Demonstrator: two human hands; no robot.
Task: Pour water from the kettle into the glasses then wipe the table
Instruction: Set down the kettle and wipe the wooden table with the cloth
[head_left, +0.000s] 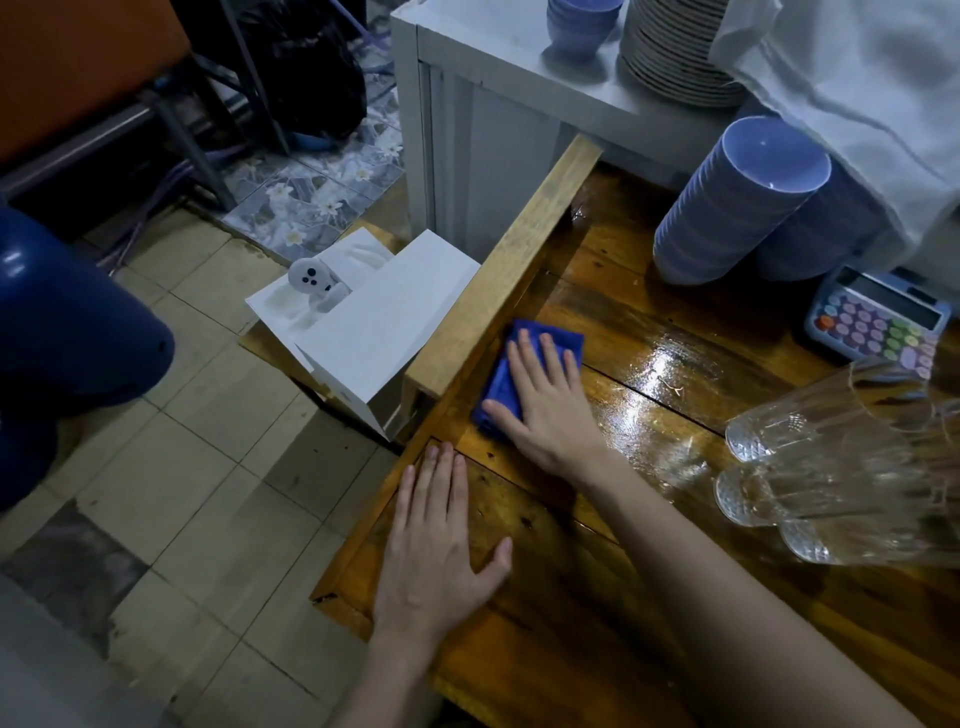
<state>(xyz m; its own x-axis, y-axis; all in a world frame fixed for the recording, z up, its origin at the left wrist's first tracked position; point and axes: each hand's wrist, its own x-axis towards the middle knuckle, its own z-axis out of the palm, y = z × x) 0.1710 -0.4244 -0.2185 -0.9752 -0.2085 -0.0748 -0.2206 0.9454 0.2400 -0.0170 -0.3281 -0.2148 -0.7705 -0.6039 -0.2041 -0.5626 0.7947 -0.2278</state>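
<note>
A folded blue cloth (511, 364) lies on the glossy wooden table (675, 332) against its raised left rim. My right hand (545, 405) presses flat on top of the cloth, fingers spread. My left hand (436, 545) rests palm down on the table's near left corner and holds nothing. Three clear cut-pattern glasses (810, 467) stand close together at the right edge. The wood between the cloth and the glasses shines wet. No kettle is in view.
A stack of blue cups (737, 202) and a pastel calculator (878, 322) sit at the table's back right. A white cabinet (467, 130) behind carries plates and bowls. A white box (374, 322) stands on the tiled floor left of the table.
</note>
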